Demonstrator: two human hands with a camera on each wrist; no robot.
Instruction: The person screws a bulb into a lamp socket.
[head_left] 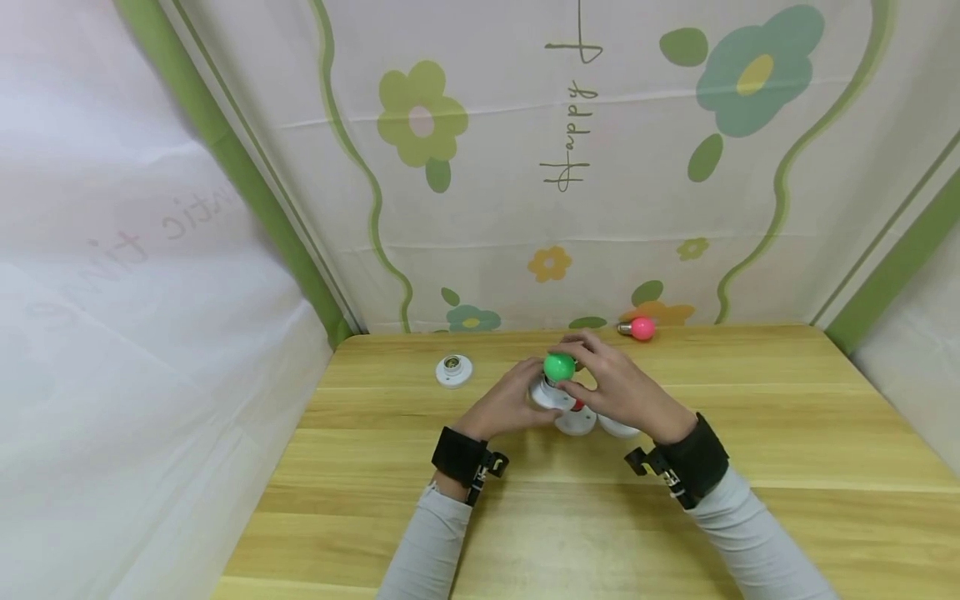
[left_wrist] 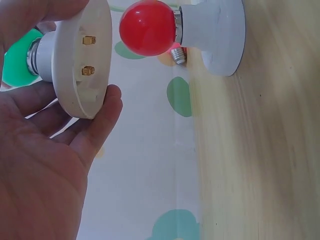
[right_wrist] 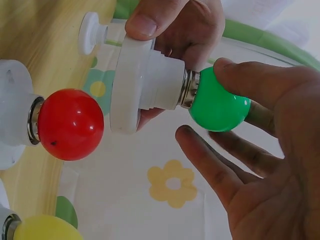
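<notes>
The left hand (right_wrist: pixel 175 25) grips a white socket (right_wrist: pixel 142 85) above the table (head_left: pixel 750 500), while the right hand (right_wrist: pixel 260 150) pinches the green bulb (right_wrist: pixel 217 107) screwed into it. Only the wrist views show the red bulb (right_wrist: pixel 70 125) in its own socket (left_wrist: pixel 215 35); the right wrist view also catches a yellow bulb (right_wrist: pixel 42 227). The head view alone shows the pink bulb (head_left: pixel 641 328) and empty socket (head_left: pixel 453 370) lying apart.

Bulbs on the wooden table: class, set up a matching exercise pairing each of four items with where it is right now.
Column 1
1. green bulb
2. red bulb
3. pink bulb
4. empty socket

Column 2
A. lying loose at the table's far edge
B. standing alone, far left on the table
C. in a socket held up by the left hand, right hand fingers on it
D. in a socket resting on the table

Pairs: 1-C, 2-D, 3-A, 4-B
</notes>
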